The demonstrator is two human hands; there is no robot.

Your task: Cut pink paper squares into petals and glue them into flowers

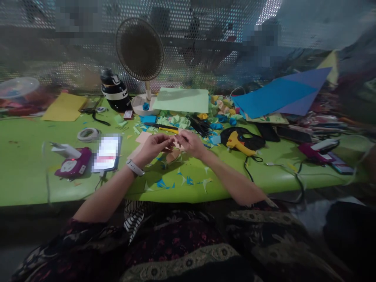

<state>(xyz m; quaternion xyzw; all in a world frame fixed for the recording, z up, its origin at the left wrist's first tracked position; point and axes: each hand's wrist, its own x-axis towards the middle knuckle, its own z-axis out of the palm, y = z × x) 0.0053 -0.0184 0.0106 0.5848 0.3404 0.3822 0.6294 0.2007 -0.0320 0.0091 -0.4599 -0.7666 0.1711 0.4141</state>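
Note:
Both my hands meet over the middle of the green table (67,192). Between them is a small piece of peach paper (178,146), partly hidden by the fingers. My left hand (155,146) is closed in a pinch at the paper's left side, a pale watch on its wrist. On the other side my right hand (192,143) is closed with thumb and finger on the paper. Below the fingers shows a curled peach paper piece (172,156); I cannot tell whether it is attached. A flat peach paper square (143,137) lies behind the left hand.
A yellow glue gun (239,144) rests on a black tape roll (258,141) to the right. Behind the hands are paper flowers (217,126), a fan (139,49) and a black bottle (116,92). A lit phone (106,153) and purple power adapter (73,163) sit left.

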